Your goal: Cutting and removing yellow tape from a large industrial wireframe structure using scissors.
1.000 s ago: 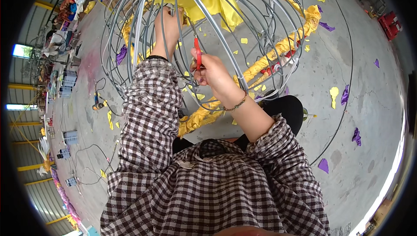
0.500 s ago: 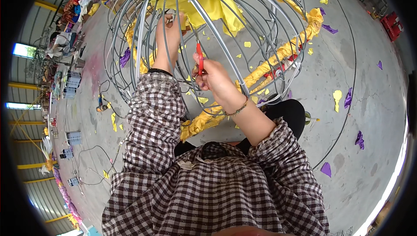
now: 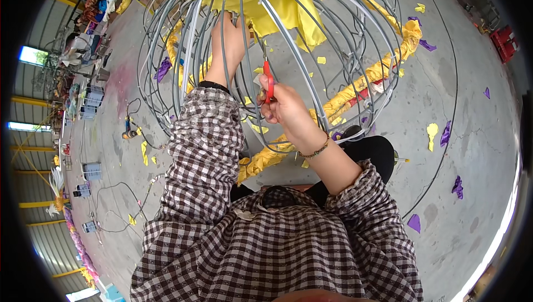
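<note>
You are in a workshop, it seems, inside a metal shed: beside you stands a ribbed wall (image 3: 33, 161) with yellow beams (image 3: 36, 205), and the concrete floor (image 3: 472, 157) carries coloured scraps (image 3: 414, 223), a probable power drill (image 3: 131, 133) and a large grey frame (image 3: 286, 40).

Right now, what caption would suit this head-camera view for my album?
Left hand in a gray rod frame, near yellow fabric; red-handled scissors in the right hand.

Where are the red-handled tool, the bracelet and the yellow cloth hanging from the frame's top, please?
Red-handled tool (image 3: 268, 78), head view: on its red handle.
Bracelet (image 3: 320, 150), head view: on its band.
Yellow cloth (image 3: 300, 13), head view: on its hanging right part.
</note>
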The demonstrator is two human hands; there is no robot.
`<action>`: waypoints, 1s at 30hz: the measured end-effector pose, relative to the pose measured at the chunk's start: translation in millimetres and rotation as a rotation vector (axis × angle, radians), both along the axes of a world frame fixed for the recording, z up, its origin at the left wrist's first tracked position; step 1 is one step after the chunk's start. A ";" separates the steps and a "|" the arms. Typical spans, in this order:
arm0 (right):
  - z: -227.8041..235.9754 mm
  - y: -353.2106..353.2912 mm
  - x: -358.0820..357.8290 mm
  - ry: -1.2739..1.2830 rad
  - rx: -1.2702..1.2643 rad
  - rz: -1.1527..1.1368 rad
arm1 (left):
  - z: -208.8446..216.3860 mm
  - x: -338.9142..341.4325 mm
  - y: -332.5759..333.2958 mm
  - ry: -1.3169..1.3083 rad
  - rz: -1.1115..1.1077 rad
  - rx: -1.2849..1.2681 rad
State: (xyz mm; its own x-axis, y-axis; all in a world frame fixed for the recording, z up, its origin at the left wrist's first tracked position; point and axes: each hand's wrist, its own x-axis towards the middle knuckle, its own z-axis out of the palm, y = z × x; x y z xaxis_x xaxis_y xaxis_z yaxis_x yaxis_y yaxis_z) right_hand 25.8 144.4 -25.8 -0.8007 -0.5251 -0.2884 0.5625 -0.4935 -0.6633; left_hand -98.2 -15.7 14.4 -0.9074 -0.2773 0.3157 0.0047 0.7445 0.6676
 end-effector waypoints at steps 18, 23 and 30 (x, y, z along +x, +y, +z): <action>8.6 -1.8 2.8 0.064 0.019 -0.071 | -3.9 24.2 3.2 0.072 -0.014 0.104; 11.3 -3.8 5.3 0.044 0.008 -0.078 | -1.8 33.6 9.2 0.047 0.045 0.259; 7.8 -4.8 4.6 0.049 -0.019 -0.069 | -21.6 17.4 2.5 0.242 -0.073 0.482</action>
